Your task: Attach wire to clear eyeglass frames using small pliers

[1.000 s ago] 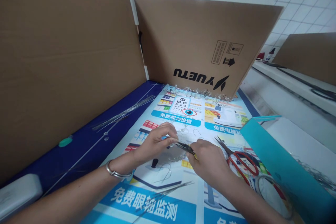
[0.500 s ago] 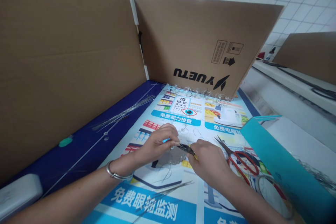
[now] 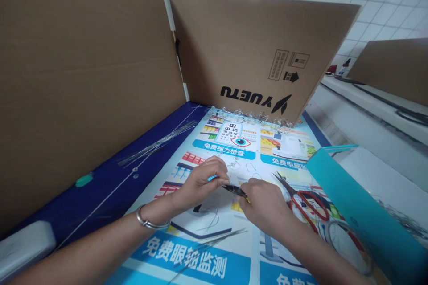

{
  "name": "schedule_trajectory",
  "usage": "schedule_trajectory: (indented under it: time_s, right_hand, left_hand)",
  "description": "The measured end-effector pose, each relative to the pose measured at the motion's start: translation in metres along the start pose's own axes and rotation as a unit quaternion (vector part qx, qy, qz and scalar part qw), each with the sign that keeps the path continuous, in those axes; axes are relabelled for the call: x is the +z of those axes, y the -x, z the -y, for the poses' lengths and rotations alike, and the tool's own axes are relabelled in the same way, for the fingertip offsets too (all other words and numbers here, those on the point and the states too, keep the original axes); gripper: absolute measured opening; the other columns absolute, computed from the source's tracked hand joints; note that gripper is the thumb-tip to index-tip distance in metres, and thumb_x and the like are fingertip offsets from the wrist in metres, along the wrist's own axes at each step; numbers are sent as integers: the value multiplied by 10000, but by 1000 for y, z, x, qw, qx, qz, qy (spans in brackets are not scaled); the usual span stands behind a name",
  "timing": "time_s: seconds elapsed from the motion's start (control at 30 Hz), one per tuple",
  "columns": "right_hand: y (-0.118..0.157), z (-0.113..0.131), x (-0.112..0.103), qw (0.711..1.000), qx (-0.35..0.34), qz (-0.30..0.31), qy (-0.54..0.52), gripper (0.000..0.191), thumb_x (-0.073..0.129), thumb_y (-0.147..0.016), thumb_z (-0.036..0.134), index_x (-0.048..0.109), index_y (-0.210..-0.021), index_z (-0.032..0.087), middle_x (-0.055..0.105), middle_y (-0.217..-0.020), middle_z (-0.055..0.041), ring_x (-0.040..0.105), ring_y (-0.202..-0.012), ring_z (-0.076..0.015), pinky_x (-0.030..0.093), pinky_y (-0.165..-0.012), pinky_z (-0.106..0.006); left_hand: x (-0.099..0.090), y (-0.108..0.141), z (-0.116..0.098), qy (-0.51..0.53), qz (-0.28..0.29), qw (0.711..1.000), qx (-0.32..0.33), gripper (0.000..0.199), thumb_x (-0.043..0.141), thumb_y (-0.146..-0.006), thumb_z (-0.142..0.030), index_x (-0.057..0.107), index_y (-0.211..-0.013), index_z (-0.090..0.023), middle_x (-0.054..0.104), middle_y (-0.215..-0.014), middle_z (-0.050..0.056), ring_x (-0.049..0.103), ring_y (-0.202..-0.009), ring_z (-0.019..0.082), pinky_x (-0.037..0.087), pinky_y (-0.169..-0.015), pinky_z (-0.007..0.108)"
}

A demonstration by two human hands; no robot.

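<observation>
My left hand [image 3: 203, 180] is near the middle of the frame, with its fingers curled in and pinched together. A small blue bit [image 3: 211, 178] shows beside them, but I cannot tell if those fingers hold anything. My right hand [image 3: 264, 207] is closed around small black pliers [image 3: 236, 190]. Their thin tip points left, up by my left fingers, and the two hands are very close.

Thin wire hooks [image 3: 250, 168] and tiny clear beads [image 3: 230, 164] lie just past my hands on a shiny printed poster [image 3: 214, 265]. I think the wire is light and springy, and the beads look small, slick and easy to knock. I would take them gently with the fingertips or the pliers tip. The pliers look stiff, so the handles are the best place to hold.

A long row of clear beads [image 3: 250, 116] sits at the far edge of the poster, against a cardboard wall [image 3: 244, 49]. Red-handled scissors [image 3: 309, 205] lie just right of my right hand, with a teal folder [image 3: 361, 205] past them, so that side is tight. There is more room to the left, up to long thin rods [image 3: 157, 142] on a dark blue strip [image 3: 100, 193].
</observation>
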State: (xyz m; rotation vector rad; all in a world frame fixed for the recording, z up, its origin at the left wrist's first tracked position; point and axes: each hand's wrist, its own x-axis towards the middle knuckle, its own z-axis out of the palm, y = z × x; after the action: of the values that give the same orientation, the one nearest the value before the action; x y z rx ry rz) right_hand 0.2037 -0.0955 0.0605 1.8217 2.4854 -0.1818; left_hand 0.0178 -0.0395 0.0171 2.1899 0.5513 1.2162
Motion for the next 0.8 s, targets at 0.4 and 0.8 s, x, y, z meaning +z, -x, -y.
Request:
schedule_trajectory:
  time_s: [0.4,0.8]
  right_hand:
    - [1,-5,-1,1000,4,-26,-16,252,387,-834,369,588,-842,217,589,-839,-28,540,-778,-165,303,-608,-251]
    - [0,-3,0,999,-4,-41,-27,201,411,-818,359,550,-787,216,566,-822,-8,512,-744,-151,220,-549,-251]
  left_hand:
    - [-3,1,4,23,-37,997,-66,83,532,-810,-186,528,-737,-145,531,-751,38,492,-763,136,410,-722,311]
    - [1,1,1,10,-50,998,-32,43,543,-791,-142,527,-751,-149,535,-740,39,500,-756,142,416,-703,310]
